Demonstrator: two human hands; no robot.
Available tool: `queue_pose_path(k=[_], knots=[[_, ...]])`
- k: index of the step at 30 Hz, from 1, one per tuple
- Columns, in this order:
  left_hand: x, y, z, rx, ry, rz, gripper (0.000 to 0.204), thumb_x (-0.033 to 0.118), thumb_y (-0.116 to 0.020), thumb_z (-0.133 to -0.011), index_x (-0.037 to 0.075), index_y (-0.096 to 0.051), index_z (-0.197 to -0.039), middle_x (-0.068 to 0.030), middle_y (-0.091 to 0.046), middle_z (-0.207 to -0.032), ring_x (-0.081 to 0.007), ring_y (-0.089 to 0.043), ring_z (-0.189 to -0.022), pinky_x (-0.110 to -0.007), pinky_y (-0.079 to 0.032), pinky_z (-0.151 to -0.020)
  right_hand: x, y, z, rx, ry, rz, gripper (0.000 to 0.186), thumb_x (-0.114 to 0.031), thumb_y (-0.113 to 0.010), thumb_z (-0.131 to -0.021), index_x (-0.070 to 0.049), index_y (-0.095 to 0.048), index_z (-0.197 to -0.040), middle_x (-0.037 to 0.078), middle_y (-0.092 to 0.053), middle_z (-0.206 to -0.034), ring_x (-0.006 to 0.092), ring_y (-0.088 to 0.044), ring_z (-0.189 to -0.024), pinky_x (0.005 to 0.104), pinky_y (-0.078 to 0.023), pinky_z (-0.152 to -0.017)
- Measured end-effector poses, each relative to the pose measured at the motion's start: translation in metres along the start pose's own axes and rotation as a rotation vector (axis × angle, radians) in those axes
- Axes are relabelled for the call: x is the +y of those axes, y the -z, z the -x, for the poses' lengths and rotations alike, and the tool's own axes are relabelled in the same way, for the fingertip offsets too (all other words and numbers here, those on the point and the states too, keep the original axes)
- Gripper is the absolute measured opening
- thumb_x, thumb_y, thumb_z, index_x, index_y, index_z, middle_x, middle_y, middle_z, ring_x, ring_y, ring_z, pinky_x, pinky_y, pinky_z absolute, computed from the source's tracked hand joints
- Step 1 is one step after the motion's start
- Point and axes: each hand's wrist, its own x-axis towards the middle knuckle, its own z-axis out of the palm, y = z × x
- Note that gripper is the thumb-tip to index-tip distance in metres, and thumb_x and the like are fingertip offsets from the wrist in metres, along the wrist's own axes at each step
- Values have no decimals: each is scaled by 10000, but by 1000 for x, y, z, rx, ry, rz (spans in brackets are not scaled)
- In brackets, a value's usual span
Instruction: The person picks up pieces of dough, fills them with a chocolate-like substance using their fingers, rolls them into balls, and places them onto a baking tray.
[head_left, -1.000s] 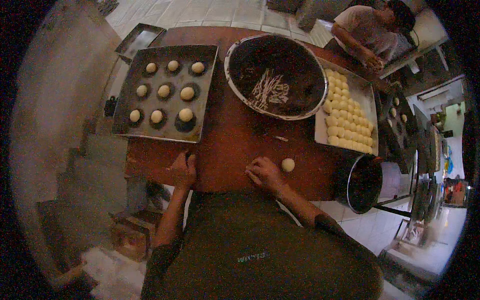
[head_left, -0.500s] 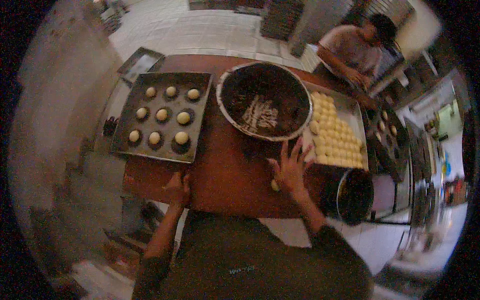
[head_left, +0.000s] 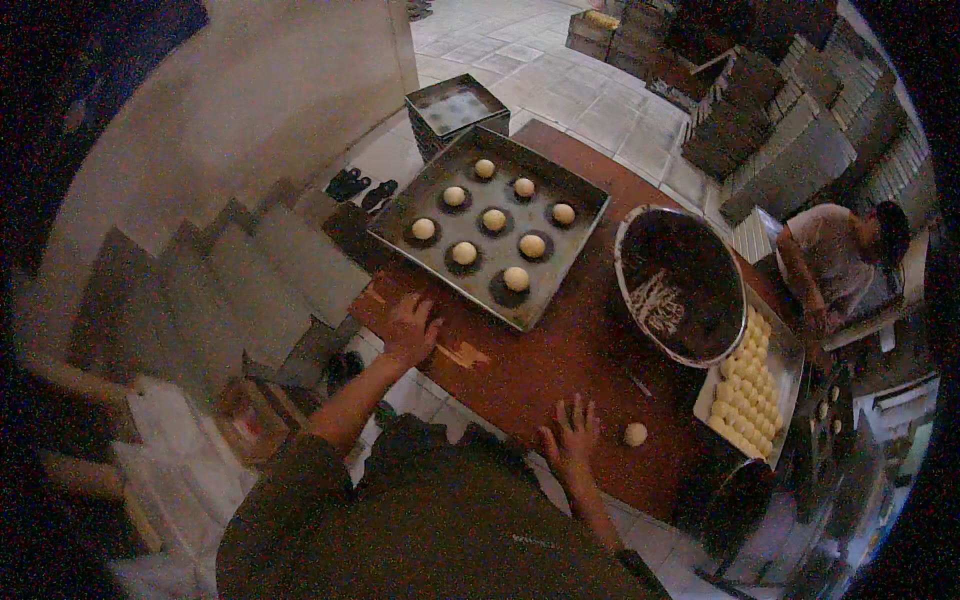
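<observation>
My left hand point(head_left: 411, 328) rests on the near left part of the brown tabletop, just below a square metal tray point(head_left: 408, 262); its fingers are apart with nothing in them. On that tray, several round pale dough balls point(head_left: 493, 220) sit in spaced rows, each on a dark round patch. My right hand point(head_left: 571, 440) lies near the table's front edge, fingers spread and holding nothing. A single dough ball point(head_left: 635, 434) rests on the wood just right of it, apart from the fingers.
A large round tub point(head_left: 745, 310) with pale streaks inside stands right of the tray. Beyond it, a shallow tray point(head_left: 792, 400) holds tightly packed dough balls. Another person point(head_left: 828, 258) works at the far right. Stacked trays point(head_left: 458, 105) stand behind the table; steps point(head_left: 285, 255) lie to the left.
My view has turned left, so the table appears rotated. My left hand has moved onto the tabletop by the tray. The loose dough ball now shows clear of my right hand, on its right.
</observation>
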Motion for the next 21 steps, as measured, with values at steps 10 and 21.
queue_pose_path(k=[10, 21], knots=[[-36, 12, 15, -223, -130, -67, 841, 630, -376, -1025, 17, -319, -1599, -249, -231, -1667, -500, -274, -1486, -658, -71, -1228, -123, -38, -81, 164, -357, 293, 761, -472, -564, -988, -42, -366, -1583, 259, -237, -1670, 498, -142, -1550, 651, -105, -1236], [-49, 35, -1, -450, -297, -6, 949, 683, -392, -994, -16, -227, -1616, -355, -129, -1656, -527, -235, -1505, -685, -23, -1217, -150, -65, -102, 222, -714, 357, 756, -370, -533, -971, -74, -288, -1622, 138, -168, -1723, 408, -114, -1583, 633, -90, -1246]])
